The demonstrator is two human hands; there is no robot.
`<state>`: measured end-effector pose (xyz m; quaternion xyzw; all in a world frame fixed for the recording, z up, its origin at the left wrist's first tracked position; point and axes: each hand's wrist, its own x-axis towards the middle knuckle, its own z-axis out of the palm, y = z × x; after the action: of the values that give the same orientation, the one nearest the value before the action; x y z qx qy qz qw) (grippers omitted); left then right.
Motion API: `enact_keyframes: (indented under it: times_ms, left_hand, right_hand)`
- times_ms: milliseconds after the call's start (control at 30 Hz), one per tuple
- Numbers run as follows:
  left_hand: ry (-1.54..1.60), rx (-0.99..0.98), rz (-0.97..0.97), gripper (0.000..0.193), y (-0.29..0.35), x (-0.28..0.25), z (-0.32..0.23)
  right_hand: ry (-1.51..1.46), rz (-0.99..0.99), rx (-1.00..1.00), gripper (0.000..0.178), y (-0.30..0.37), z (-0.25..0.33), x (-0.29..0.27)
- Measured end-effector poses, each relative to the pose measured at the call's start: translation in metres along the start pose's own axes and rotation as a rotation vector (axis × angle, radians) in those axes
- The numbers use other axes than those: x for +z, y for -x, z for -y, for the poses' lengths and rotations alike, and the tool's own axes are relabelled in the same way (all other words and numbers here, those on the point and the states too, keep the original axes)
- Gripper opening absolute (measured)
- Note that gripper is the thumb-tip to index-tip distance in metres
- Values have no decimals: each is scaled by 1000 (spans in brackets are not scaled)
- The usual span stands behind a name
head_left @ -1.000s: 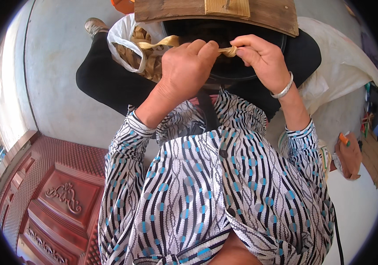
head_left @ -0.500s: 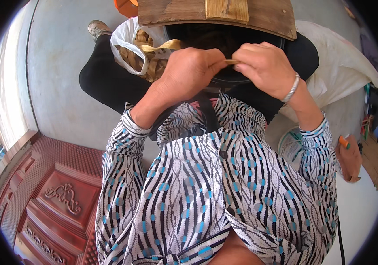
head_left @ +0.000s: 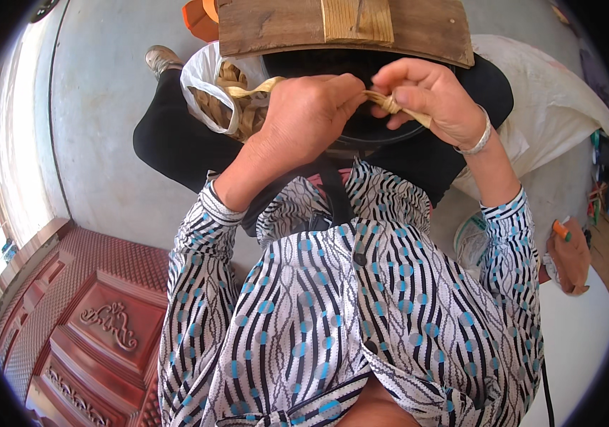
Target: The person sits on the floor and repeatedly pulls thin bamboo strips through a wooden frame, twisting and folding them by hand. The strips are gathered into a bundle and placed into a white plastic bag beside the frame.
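A flat tan strip (head_left: 250,90) runs from the white plastic bag to my left hand (head_left: 308,114), which pinches it between thumb and fingertips. Past that pinch, a knot (head_left: 390,104) shows in the strip, with a short tail. My right hand (head_left: 443,103) is loosely curled about the knot and tail, its thumb near the knot and some fingertips behind it; the index finger is raised away. Inside the bag (head_left: 203,58) lie more tan strips (head_left: 212,103). Below my hands is a dark round container (head_left: 372,132) between my legs, its inside mostly in shadow.
A wooden board (head_left: 276,28) with a lighter block (head_left: 358,20) spans the container's far side. An orange object (head_left: 200,20) stands beyond the bag. To the right lies a white sack (head_left: 539,107). A carved reddish-brown panel (head_left: 109,313) is at lower left.
The knot and tail have come into sight between my hands. My right hand has loosened and its fingers have spread, while my left hand keeps its pinch.
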<state>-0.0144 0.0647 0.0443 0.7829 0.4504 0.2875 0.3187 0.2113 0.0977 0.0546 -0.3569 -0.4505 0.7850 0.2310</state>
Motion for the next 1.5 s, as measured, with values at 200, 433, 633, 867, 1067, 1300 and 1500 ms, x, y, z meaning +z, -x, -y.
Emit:
enact_keyframes:
  times_ms: [200, 433, 633, 867, 1067, 1300, 1500]
  left_hand:
    - [-12, -28, 64, 10, -8, -4, 4]
    - [420, -289, 133, 22, -16, -15, 10]
    - [496, -244, -20, 25, -57, -22, 42]
    - [463, -260, -63, 21, -83, -22, 53]
    - [434, -230, -152, 19, -87, -17, 62]
    - [438, -269, -110, 26, -87, -25, 57]
    - [41, -86, -331, 19, -91, 2, 71]
  right_hand:
    - [15, 1, -15, 20, -12, -5, -20]
    - [-10, -65, -163, 20, -14, 4, -26]
    - [119, -226, -328, 19, -41, 18, -35]
    - [262, -350, -467, 16, -55, 10, -51]
    - [346, -397, -481, 15, -57, 14, -43]
    - [411, -441, -519, 14, -58, 13, -42]
    - [644, -521, -553, 11, -65, 4, -37]
